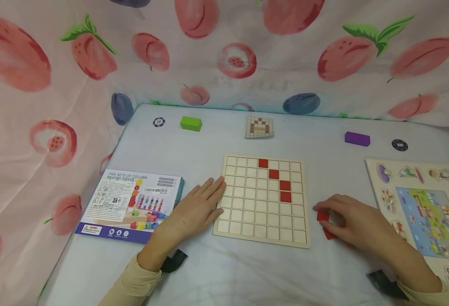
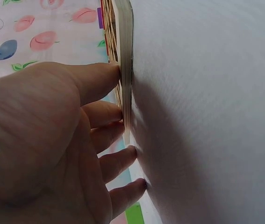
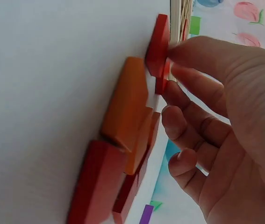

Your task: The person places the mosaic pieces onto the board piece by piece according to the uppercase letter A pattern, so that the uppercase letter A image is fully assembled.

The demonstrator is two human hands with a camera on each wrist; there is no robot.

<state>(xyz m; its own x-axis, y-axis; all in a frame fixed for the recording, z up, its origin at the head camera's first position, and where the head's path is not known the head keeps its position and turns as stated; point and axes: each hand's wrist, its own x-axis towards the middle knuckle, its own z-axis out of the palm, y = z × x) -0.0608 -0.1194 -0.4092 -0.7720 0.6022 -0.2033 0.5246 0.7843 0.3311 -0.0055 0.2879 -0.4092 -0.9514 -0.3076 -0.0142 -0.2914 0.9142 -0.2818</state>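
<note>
A wooden grid board (image 1: 247, 219) lies mid-table, with several red square tiles (image 1: 274, 174) set in a stepped line toward its upper right. Against the board's left edge rests my left hand (image 1: 195, 208), fingers straight; the left wrist view shows its thumb and fingertips at the board's side (image 2: 125, 70). To the right of the board, my right hand (image 1: 352, 219) pinches a red tile (image 1: 322, 216) between thumb and index finger. Another red tile (image 1: 328, 233) lies just below the thumb. Orange tiles (image 3: 127, 98) and dark red tiles (image 3: 97, 182) lie beside this hand, mostly hidden by it in the head view.
A patterned grid card (image 1: 259, 127) stands behind the board. At the back are a green block (image 1: 191, 123), a purple block (image 1: 357, 139) and two round chips, one dark chip (image 1: 399, 145) at right. A bead-toy box (image 1: 129, 204) lies left, a picture puzzle board (image 1: 423, 212) right.
</note>
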